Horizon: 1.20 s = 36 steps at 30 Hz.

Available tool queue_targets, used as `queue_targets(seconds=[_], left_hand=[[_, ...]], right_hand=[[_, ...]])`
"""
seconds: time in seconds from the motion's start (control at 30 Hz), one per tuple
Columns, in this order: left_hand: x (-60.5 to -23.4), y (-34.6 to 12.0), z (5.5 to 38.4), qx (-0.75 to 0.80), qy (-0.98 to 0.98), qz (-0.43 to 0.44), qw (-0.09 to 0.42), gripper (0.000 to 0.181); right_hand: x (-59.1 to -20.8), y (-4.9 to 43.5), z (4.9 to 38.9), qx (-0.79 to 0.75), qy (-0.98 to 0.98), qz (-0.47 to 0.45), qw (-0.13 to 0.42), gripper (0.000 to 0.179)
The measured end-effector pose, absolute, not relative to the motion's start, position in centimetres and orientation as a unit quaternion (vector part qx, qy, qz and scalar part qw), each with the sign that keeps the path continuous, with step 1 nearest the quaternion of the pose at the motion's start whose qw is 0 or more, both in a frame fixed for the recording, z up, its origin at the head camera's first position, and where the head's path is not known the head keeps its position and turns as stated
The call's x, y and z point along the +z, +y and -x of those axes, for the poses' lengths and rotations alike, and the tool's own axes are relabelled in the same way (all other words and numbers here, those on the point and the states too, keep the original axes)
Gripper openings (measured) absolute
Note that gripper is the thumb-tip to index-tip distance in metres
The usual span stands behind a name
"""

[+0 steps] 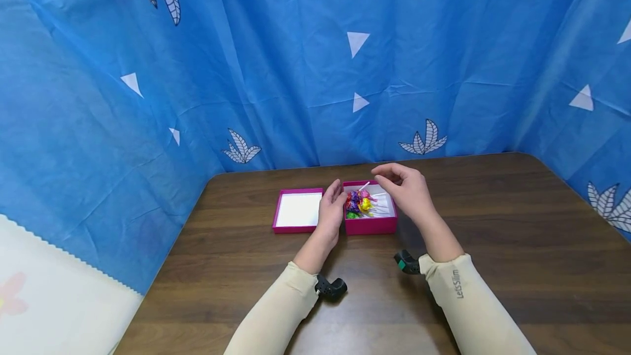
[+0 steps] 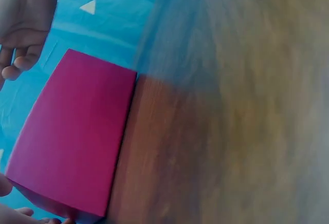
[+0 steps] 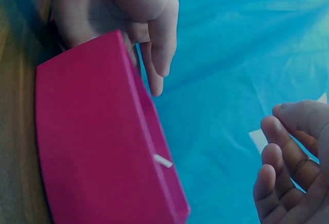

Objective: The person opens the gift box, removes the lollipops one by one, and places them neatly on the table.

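Observation:
An open magenta box with a white inside holds several lollipops in bright wrappers, their white sticks pointing mostly right. Along the box's left wall stands my left hand, fingers extended and thumb raised near the rim. My right hand hovers over the back right corner, fingers loosely bent. In the right wrist view the right hand has nothing in its fingers, and one lollipop stick pokes above the box rim. Only the box's outer wall shows in the left wrist view, its contents hidden.
A shallow magenta lid, white inside up, lies just left of the box on the brown wooden table. Behind the table hangs a blue patterned curtain. Black wrist devices are worn at both cuffs.

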State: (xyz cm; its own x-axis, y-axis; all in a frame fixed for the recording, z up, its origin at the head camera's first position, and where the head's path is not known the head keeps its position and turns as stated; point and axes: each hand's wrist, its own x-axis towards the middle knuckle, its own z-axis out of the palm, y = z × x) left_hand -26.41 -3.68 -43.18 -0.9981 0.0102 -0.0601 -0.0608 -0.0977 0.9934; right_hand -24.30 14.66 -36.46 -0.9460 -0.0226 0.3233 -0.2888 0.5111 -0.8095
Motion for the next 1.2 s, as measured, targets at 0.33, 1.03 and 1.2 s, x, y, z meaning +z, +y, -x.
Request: queue_targets(seconds=[0.33,1.03,1.2], left_hand=[[-44.7,-4.0,26.5,0.768,0.639,0.022,0.038,0.047],[-45.5,-4.0,26.8,0.743,0.669,-0.007,0.006,0.044],[-45.6,-4.1,26.9,0.74,0.672,-0.013,0.003,0.045]], right_hand=[[-38.0,14.8,24.9,0.469,-0.873,-0.081,0.107,0.025],[-40.3,14.4,26.7,0.35,-0.928,-0.105,0.072,0.024],[-40.4,14.0,26.9,0.326,-0.935,-0.126,0.058,0.026]])
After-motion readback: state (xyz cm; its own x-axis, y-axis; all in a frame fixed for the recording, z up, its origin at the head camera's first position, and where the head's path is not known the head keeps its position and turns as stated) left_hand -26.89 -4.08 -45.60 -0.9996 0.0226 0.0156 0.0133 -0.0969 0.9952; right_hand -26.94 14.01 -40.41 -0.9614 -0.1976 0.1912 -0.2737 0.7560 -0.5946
